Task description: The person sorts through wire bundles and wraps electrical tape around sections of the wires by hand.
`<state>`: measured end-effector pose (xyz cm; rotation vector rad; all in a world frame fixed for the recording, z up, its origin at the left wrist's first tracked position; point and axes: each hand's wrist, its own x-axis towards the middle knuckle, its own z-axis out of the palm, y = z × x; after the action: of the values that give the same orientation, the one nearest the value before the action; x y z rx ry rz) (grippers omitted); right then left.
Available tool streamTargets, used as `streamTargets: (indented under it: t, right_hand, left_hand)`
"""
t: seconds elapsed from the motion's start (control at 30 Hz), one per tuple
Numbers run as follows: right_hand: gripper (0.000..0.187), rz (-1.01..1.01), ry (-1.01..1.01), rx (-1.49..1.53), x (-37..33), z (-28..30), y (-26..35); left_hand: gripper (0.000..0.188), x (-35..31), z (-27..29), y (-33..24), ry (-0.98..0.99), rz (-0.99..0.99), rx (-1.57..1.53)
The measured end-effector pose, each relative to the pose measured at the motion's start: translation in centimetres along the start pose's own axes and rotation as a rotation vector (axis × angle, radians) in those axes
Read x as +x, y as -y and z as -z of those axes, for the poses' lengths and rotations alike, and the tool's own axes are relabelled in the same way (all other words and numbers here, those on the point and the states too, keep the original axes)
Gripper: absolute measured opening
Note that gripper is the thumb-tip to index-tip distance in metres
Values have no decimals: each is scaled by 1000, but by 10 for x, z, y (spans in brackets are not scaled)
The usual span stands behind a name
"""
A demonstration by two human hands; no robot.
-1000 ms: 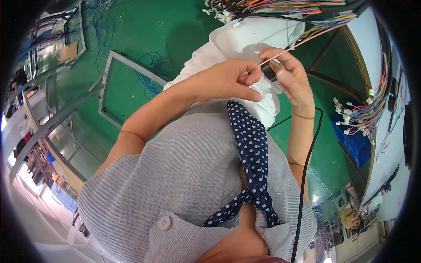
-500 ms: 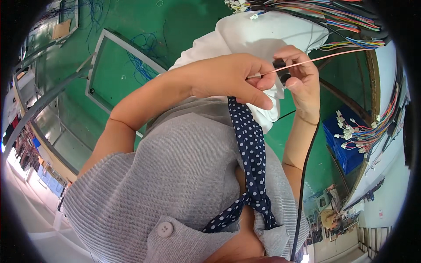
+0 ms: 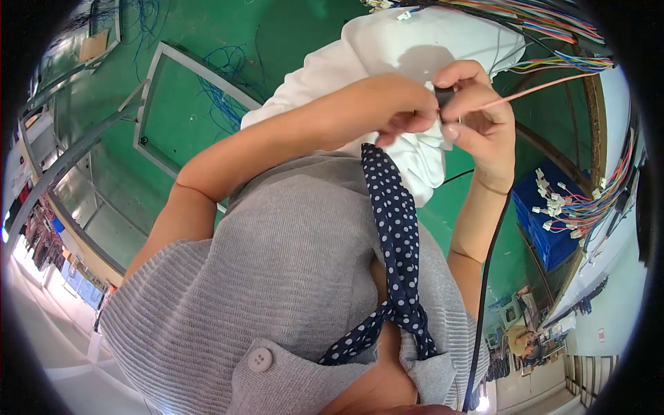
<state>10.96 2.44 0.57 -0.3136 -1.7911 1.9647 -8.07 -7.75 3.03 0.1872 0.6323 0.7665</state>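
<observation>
My right hand (image 3: 487, 121) pinches a small black piece (image 3: 444, 97) between thumb and fingers; its exact kind I cannot make out. A pink wire (image 3: 539, 88) runs from the right into the fingers of this hand. Just left of the black piece is my left hand (image 3: 408, 114), its fingers curled and smeared by motion. Whether they hold anything cannot be seen. Both hands are in front of white cloth (image 3: 394, 52) that lies over my lap.
Bundles of coloured wires (image 3: 553, 21) reach in from the upper right. More wires with white connectors (image 3: 557, 204) hang at the right above a blue crate (image 3: 546, 238). A metal frame (image 3: 155, 104) stands on the green floor, with loose blue wires (image 3: 225, 86). A person (image 3: 522, 342) is far off.
My left hand, which was pinching the pink wire's end, has come off it and turned, its fingers now beside the black piece. My right hand has shifted slightly right and closed more around that piece.
</observation>
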Motion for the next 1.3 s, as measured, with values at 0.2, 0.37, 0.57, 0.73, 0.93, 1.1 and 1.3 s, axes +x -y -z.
streamTargets:
  t: [0.2,0.37,0.57,0.73,0.93,1.1,1.3]
  right_hand:
    - [70,-193,-219,-27,-9,-16,9]
    - [86,-244,-267,204,-37,-25,9]
    - [96,-173,-313,104,-24,-22,-6]
    - [87,-264,-187,74,-14,-20,-8]
    - [64,-176,-45,12,1,-9,3]
    - [44,-161,88,-164,-6,6,3]
    - [68,-457,-171,719,-27,-9,21]
  left_hand:
    - [36,8,7,18,-262,-475,976]
    - [35,9,13,24,-267,-615,1017]
    - [36,0,9,14,-59,-272,580]
    - [38,-3,1,8,-26,-112,427]
    - [42,-1,11,9,186,68,107]
    - [41,-2,14,7,125,-60,103]
    - [28,4,16,20,-380,-806,1294]
